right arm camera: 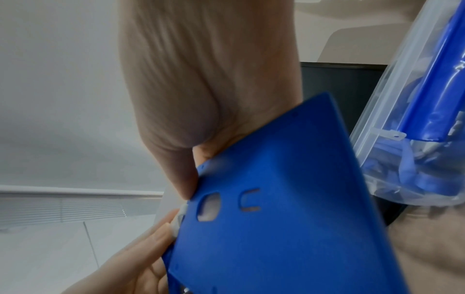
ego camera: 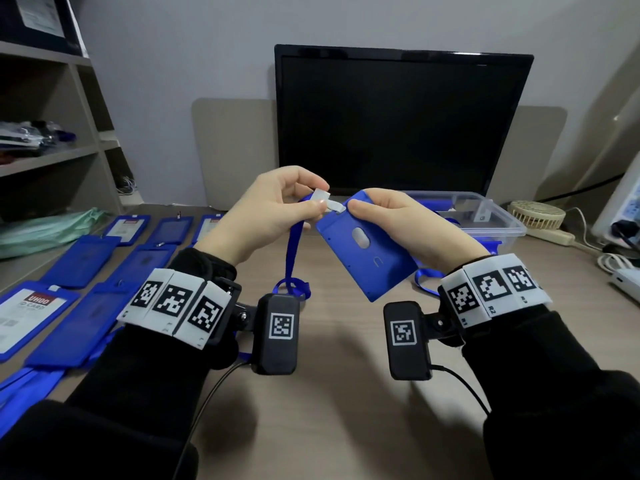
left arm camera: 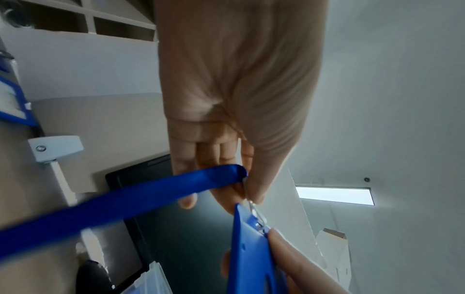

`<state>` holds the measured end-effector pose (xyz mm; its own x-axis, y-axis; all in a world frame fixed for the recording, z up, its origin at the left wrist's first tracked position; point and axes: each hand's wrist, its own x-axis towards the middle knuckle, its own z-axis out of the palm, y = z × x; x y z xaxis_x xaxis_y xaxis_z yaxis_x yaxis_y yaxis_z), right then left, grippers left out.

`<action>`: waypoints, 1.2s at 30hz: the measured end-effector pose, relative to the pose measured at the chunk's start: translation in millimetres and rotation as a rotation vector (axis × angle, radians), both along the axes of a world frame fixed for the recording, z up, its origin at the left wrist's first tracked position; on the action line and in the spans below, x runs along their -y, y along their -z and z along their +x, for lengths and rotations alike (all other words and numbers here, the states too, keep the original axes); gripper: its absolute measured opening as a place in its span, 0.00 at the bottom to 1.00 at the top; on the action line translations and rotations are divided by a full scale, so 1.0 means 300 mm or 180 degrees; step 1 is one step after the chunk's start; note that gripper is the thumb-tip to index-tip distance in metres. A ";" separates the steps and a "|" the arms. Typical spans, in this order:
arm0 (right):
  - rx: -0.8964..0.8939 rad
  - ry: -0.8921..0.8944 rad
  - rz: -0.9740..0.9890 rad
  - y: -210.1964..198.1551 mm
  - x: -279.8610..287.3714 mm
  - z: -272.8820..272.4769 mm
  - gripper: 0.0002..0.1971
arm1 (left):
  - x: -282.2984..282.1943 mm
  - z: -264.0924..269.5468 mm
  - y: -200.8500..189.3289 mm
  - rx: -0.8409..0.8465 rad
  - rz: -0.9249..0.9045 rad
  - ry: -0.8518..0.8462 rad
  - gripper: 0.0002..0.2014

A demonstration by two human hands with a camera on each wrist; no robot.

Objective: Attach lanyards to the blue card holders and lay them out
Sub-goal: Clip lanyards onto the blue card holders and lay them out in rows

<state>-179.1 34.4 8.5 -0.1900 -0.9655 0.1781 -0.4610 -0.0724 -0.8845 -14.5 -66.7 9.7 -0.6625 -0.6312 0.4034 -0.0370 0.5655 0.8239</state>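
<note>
Above the desk middle my right hand (ego camera: 360,206) grips a blue card holder (ego camera: 367,251) by its top edge, back side toward me. My left hand (ego camera: 311,202) pinches the silver clip (ego camera: 323,202) at the end of a blue lanyard (ego camera: 294,251); the strap hangs down and loops near my left wrist. The clip meets the holder's top slot, and in the left wrist view the clip (left arm camera: 256,213) sits in the holder's (left arm camera: 249,258) hole. The right wrist view shows the holder's back (right arm camera: 276,228) filling the frame.
Several blue card holders (ego camera: 83,261) with lanyards lie in rows on the desk's left. A clear plastic box (ego camera: 485,216) with more blue parts stands at the back right, before a dark monitor (ego camera: 398,123). A small fan (ego camera: 536,213) and a power strip (ego camera: 623,278) are at the far right.
</note>
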 end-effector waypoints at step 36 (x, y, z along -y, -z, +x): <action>-0.1177 0.0218 -0.0497 0.034 0.036 0.077 0.14 | 0.025 0.005 0.021 -0.0451 -0.0434 -0.0548 0.06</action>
<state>-156.0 23.4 -1.6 -0.1486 -0.9088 0.3900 -0.7544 -0.1508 -0.6389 -12.9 -74.1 3.4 -0.4807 -0.6632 0.5736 -0.0320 0.6670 0.7444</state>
